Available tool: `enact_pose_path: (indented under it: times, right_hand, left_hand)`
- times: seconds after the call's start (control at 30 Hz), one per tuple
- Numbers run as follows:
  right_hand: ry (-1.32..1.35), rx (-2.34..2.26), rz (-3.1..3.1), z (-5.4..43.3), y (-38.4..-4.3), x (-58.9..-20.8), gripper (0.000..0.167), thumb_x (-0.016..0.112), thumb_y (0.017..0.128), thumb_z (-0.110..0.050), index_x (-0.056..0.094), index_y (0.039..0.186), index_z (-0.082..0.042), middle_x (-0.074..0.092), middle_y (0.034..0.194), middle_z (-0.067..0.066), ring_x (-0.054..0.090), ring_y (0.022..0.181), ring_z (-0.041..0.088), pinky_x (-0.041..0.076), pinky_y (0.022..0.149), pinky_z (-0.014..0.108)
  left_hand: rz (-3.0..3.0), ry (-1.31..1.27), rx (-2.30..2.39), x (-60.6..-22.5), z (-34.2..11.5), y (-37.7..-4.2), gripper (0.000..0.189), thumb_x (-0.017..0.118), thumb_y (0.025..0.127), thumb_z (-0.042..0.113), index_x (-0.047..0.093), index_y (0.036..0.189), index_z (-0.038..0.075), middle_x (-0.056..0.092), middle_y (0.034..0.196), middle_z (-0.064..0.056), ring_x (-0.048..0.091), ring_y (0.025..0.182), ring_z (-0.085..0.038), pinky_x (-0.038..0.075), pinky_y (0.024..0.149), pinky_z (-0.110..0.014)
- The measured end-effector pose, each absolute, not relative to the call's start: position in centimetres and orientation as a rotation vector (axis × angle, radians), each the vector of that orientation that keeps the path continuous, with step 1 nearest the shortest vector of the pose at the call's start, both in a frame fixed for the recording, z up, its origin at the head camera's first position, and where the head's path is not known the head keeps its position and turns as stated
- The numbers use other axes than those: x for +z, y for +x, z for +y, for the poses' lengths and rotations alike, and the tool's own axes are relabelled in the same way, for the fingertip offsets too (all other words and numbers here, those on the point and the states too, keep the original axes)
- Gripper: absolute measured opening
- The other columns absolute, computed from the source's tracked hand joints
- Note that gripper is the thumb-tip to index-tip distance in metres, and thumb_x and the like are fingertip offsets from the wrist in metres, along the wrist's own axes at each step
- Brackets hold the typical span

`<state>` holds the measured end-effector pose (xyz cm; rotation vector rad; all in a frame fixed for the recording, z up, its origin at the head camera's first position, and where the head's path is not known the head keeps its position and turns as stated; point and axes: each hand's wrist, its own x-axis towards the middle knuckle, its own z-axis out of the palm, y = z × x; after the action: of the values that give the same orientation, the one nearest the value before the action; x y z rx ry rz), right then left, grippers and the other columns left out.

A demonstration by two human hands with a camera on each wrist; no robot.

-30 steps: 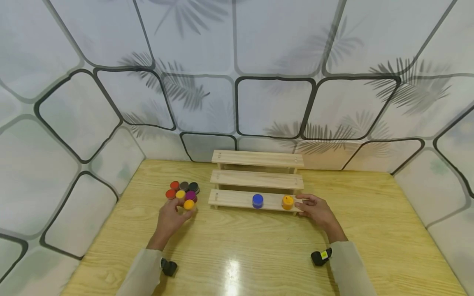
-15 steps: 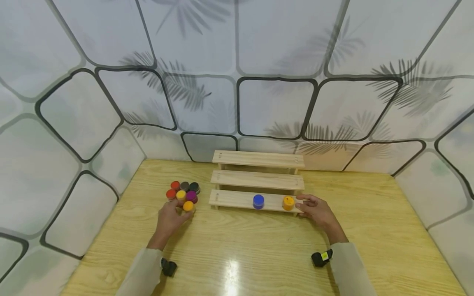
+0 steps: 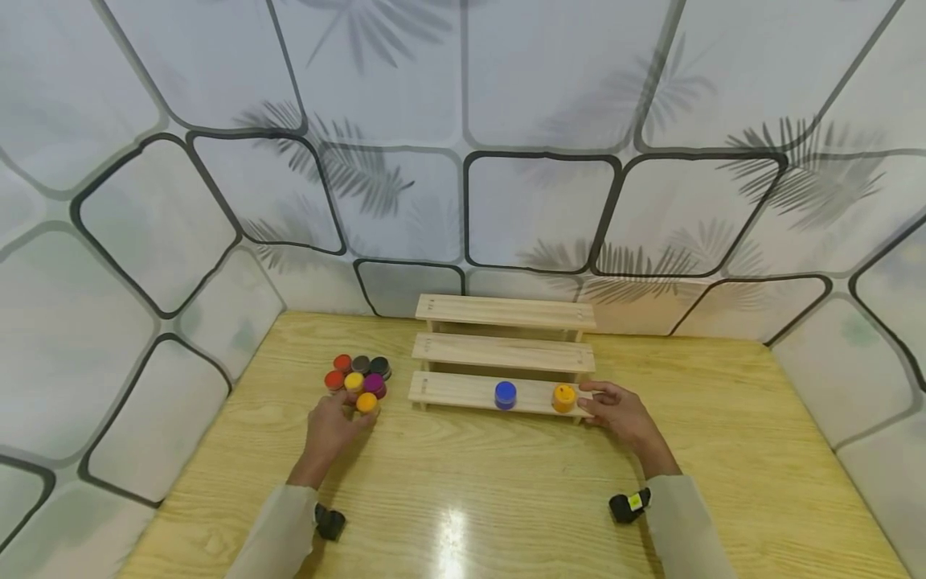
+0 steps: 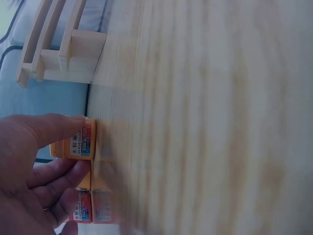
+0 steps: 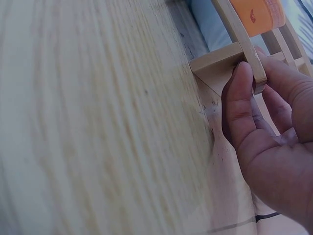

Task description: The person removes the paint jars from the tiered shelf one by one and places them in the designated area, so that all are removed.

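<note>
At the left, my left hand [image 3: 333,434] pinches a small orange-yellow gouache paint jar [image 3: 367,404] between thumb and fingers. In the left wrist view the jar [image 4: 80,142] shows its printed label and its base at the tabletop. Right behind it stand several more jars, among them a yellow one [image 3: 354,382] and a purple one [image 3: 374,385]. My right hand [image 3: 620,414] holds the right end of the lowest step of a wooden three-step rack [image 3: 456,388], its thumb seen against that end in the right wrist view. An orange jar [image 3: 564,397] stands on this step beside the fingers.
A blue jar [image 3: 506,394] stands on the lowest step, left of the orange one. Red [image 3: 342,363], grey [image 3: 361,365] and black [image 3: 379,367] jars make up the back of the left cluster. A patterned cloth wall [image 3: 535,209] encloses the wooden table [image 3: 521,498].
My left hand and its orange-yellow jar have shifted very slightly toward me. The right hand keeps its place at the rack's end.
</note>
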<state>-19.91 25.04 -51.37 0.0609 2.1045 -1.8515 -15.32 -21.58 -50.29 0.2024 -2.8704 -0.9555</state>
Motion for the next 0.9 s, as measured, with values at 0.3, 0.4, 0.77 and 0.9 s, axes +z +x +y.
enact_pose_path:
  times: [0.3, 0.4, 0.77, 0.9]
  right_hand:
    - [0.050, -1.859, 2.096, 25.1, -19.9, -51.5, 0.046, 0.067, 0.088, -0.021, 0.054, 0.127, 0.000, 0.057, 0.087, -0.006, 0.062, 0.080, 0.005, 0.056, 0.076, 0.027]
    - [0.048, -1.863, 2.092, 25.1, -19.9, -51.5, 0.045, 0.067, 0.088, -0.021, 0.054, 0.126, 0.000, 0.057, 0.086, -0.006, 0.062, 0.079, 0.005, 0.056, 0.076, 0.027]
    - [0.040, -1.877, 2.089, 25.1, -20.0, -51.6, 0.043, 0.067, 0.088, -0.020, 0.055, 0.125, -0.001, 0.058, 0.085, -0.007, 0.062, 0.079, 0.005, 0.056, 0.076, 0.028]
    - [0.045, -1.868, 2.099, 25.1, -19.9, -51.5, 0.045, 0.067, 0.088, -0.020, 0.054, 0.126, 0.001, 0.058, 0.085, -0.007, 0.062, 0.080, 0.005, 0.056, 0.076, 0.027]
  left_hand:
    - [-2.875, 0.236, -0.987, -50.0, -21.6, -15.1, 0.047, 0.076, 0.078, 0.025, 0.062, 0.113, -0.003, 0.065, 0.111, -0.020, 0.052, 0.111, -0.040, 0.033, 0.098, -0.060]
    - [-2.853, 0.251, -1.027, -49.9, -21.6, -15.0, 0.052, 0.077, 0.078, 0.026, 0.060, 0.118, -0.003, 0.064, 0.113, -0.020, 0.049, 0.112, -0.039, 0.032, 0.098, -0.058]
    - [-2.814, 0.204, -1.023, -49.5, -21.4, -15.2, 0.052, 0.077, 0.077, 0.029, 0.058, 0.114, -0.002, 0.063, 0.113, -0.021, 0.048, 0.111, -0.039, 0.033, 0.096, -0.057]
    - [-2.828, 0.215, -1.036, -49.2, -21.3, -15.4, 0.052, 0.077, 0.078, 0.031, 0.058, 0.114, 0.000, 0.061, 0.114, -0.020, 0.048, 0.108, -0.038, 0.033, 0.093, -0.056]
